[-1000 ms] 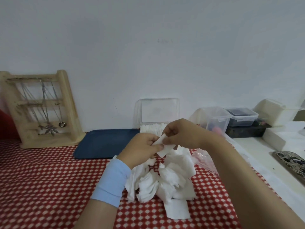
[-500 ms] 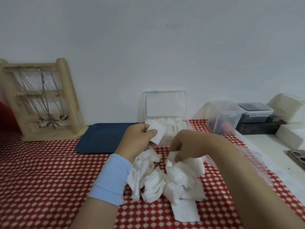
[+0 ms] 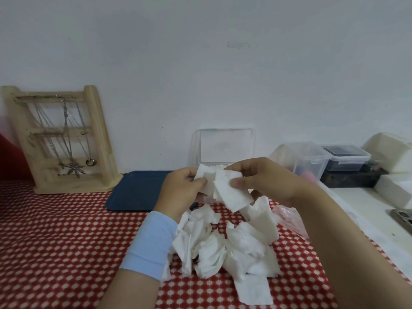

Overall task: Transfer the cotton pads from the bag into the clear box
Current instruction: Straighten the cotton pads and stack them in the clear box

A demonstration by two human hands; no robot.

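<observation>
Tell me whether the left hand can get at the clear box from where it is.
Probably yes. The left hand holds a cotton pad just in front of the clear box, whose lid stands open. Nothing lies between them; only the right hand crowds alongside.

The clear box (image 3: 224, 150) shows only its upright lid and a strip of white filling — the left hand (image 3: 181, 192), the right hand (image 3: 265, 181) and the cotton pads (image 3: 229, 192) pinched between them cover its lower body. How many pads each hand grips cannot be told. The bag (image 3: 289, 219) is mostly hidden behind the right forearm; only a crumpled, pinkish translucent edge shows. The patterned object (image 3: 403, 219) at the right is cut off by the frame edge. The pendants on the wooden rack (image 3: 98, 139) are too small to identify — the pink item inside the small tub (image 3: 312, 159) is blurred.
</observation>
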